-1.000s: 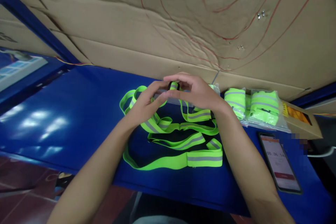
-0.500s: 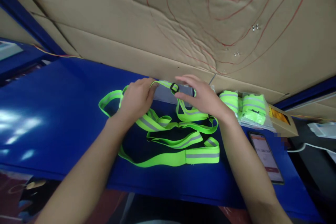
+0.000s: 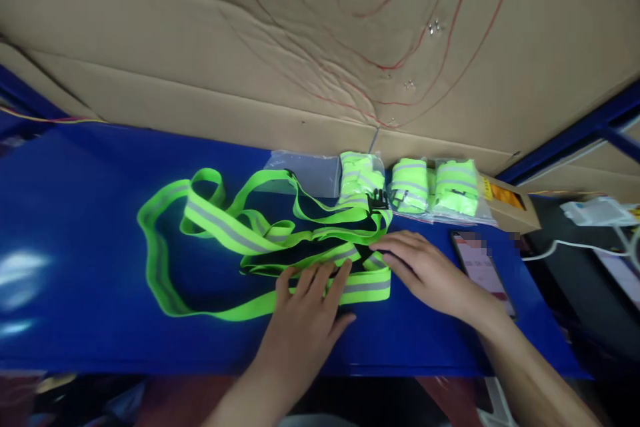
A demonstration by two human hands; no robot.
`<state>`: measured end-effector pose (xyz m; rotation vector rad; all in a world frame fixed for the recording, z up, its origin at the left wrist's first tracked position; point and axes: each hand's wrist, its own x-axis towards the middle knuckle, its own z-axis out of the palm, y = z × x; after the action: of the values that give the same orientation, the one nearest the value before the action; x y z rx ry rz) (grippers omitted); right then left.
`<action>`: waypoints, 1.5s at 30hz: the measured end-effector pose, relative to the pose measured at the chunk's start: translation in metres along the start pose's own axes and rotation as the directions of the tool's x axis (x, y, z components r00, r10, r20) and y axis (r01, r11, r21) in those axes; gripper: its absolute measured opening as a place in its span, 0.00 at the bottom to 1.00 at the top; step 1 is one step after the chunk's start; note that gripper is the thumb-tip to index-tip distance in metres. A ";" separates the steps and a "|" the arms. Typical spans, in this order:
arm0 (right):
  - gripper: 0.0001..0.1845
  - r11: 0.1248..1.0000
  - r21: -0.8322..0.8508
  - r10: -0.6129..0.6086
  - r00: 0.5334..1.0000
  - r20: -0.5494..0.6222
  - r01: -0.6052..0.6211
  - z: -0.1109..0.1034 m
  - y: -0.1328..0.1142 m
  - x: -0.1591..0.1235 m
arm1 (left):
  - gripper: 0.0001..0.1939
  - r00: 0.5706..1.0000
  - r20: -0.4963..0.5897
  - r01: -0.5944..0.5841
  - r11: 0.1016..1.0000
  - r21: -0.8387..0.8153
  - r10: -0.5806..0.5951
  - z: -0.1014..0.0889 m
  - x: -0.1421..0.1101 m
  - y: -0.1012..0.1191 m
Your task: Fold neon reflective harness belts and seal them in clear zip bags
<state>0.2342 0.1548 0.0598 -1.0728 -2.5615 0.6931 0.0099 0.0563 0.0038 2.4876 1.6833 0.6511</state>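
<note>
A neon-green reflective strap point(image 3: 225, 225) with a grey stripe lies in loose loops on the blue table. Over its front band rests my left hand point(image 3: 307, 313), fingers spread, fingertips touching the webbing. At the right end of the loops is my right hand point(image 3: 425, 273), fingers stretched out and thumb apart, tips beside the folded strap end. Just behind that hand, a black buckle point(image 3: 379, 201) sits on the strap. Whether the right fingertips press on the webbing I cannot tell.
Behind the strap lie a flat clear plastic bag point(image 3: 303, 173) and several bagged green straps point(image 3: 410, 183) in a row. A small cardboard box point(image 3: 515, 207) stands to their right. A phone point(image 3: 483, 270) lies near my right forearm. A cardboard wall point(image 3: 200, 90) closes the back.
Both hands have come down toward the front of the table, and my left hand has let go of the strap it held by the adjuster. The view has shifted to the right.
</note>
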 end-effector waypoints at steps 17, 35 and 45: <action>0.24 0.974 0.053 -0.221 0.975 0.020 0.220 0.029 0.001 -0.008 | 0.20 0.995 0.099 0.012 0.968 -0.252 0.013 -0.040 0.009 -0.014; 0.14 0.960 0.277 0.011 0.988 -0.152 0.032 0.046 -0.023 -0.009 | 0.22 0.993 -0.050 -0.118 0.957 -0.266 0.109 -0.032 0.021 -0.006; 0.13 0.862 0.504 0.097 0.992 -0.078 -0.045 0.027 -0.018 -0.012 | 0.24 0.986 -0.156 -0.090 0.968 -0.234 0.054 -0.035 0.017 -0.013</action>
<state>0.2202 0.1269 0.0457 -0.9892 -2.0819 1.2088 -0.0096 0.0707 0.0369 2.3887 1.4595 1.0058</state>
